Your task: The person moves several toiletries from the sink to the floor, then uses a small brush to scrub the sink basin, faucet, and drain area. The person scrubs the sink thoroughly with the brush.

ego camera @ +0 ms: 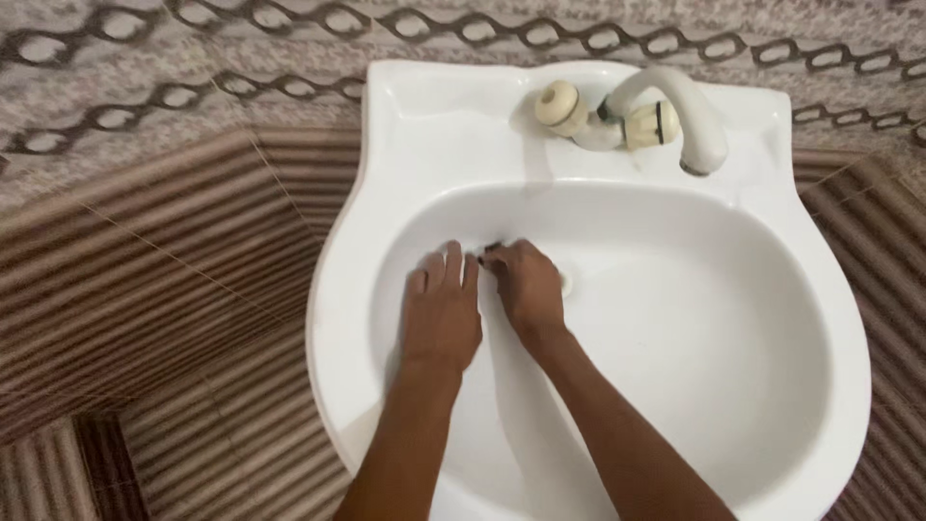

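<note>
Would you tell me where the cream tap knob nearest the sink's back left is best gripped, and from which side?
Probably by the round cream knob itself, fingers around its ribbed rim. Come from the left front, where its face points and nothing stands; the spout and second knob crowd its right. Both the left hand and right hand are down in the sink.

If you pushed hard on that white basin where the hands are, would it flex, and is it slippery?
The basin looks like glazed ceramic fixed against the tiled wall, so it would probably stay rigid rather than flex. Its glossy surface suggests it is fairly slippery, especially if wet. The left hand lies flat on it; the right hand is curled near the drain.
</note>
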